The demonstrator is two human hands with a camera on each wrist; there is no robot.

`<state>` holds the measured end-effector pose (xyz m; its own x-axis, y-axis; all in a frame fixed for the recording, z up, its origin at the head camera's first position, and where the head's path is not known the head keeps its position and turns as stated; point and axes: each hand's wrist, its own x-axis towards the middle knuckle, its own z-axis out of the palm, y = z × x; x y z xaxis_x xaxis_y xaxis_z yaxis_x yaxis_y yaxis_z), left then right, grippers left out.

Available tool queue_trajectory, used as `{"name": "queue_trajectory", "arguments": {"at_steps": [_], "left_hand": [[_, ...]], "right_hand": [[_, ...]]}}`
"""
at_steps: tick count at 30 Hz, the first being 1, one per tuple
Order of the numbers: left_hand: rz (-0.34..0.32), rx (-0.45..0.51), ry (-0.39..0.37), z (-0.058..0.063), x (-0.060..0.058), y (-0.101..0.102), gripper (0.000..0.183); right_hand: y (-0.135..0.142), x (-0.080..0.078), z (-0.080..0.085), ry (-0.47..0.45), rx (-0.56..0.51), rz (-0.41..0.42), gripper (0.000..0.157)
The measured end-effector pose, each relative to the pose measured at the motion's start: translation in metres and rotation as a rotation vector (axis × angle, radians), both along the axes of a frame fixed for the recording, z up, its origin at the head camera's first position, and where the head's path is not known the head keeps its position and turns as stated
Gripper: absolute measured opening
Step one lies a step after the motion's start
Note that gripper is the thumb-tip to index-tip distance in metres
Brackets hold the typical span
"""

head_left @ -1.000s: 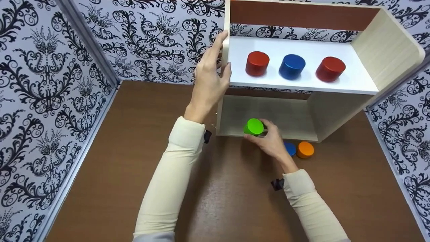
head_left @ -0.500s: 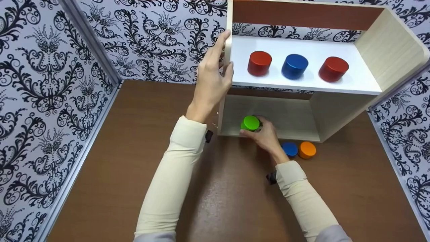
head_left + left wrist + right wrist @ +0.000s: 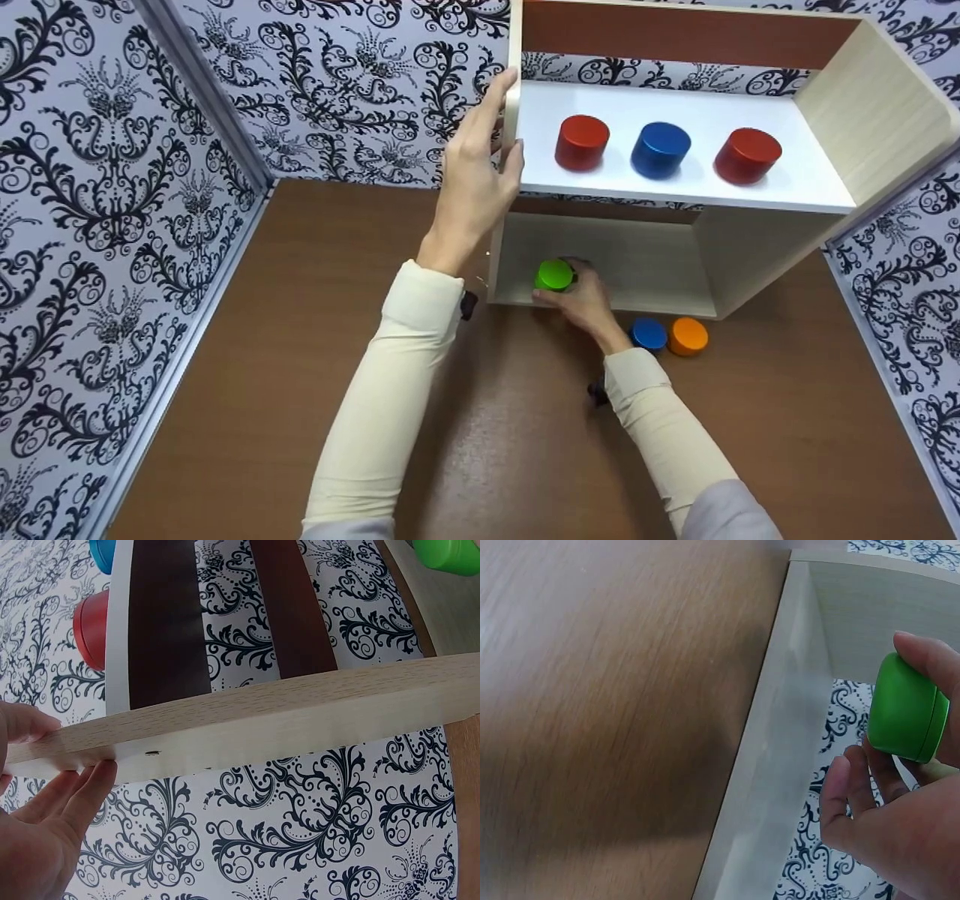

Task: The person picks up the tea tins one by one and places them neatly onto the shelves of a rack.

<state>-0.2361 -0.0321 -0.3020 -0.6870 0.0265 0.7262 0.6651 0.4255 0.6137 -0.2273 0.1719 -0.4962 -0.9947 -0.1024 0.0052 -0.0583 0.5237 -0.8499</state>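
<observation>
My right hand (image 3: 587,301) holds a small green lidded jar (image 3: 555,275) between thumb and fingers, at the left front of the shelf unit's lower compartment. A seam near one end of the green jar (image 3: 907,709) shows in the right wrist view; the fingers lie beneath and beside it. Whether it touches the bottom board (image 3: 637,262) cannot be told. My left hand (image 3: 476,176) grips the front edge of the unit's left side panel (image 3: 300,701), thumb on one face and fingers on the other in the left wrist view.
On the white upper shelf (image 3: 697,191) stand a red jar (image 3: 582,144), a blue jar (image 3: 661,151) and another red jar (image 3: 748,157). Before the unit, a blue jar (image 3: 648,334) and an orange jar (image 3: 688,337) sit on the brown table (image 3: 487,450). Patterned walls (image 3: 360,90) surround it.
My right hand has carried the green jar slightly left and inward over the lower board. The blue jar on the table, partly covered before, shows more fully. My left hand keeps its grip.
</observation>
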Motion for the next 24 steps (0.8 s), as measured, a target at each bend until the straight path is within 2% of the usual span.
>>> {"name": "queue_trajectory", "arguments": {"at_steps": [9,15,19,24], "left_hand": [[-0.002,0.012,-0.010,0.000,0.000,0.000,0.067],[-0.002,0.006,0.000,-0.001,0.001,0.000,0.067],[-0.008,0.006,-0.003,0.000,0.000,0.001,0.067],[-0.009,0.009,0.009,-0.001,0.000,0.001,0.067]], "right_hand": [[-0.002,-0.008,-0.014,0.029,0.049,0.005,0.070],[-0.002,-0.011,-0.022,0.000,0.069,0.001,0.070],[-0.001,-0.013,-0.025,-0.021,0.085,-0.010,0.072],[-0.002,-0.015,-0.026,-0.005,0.098,-0.006,0.071]]}}
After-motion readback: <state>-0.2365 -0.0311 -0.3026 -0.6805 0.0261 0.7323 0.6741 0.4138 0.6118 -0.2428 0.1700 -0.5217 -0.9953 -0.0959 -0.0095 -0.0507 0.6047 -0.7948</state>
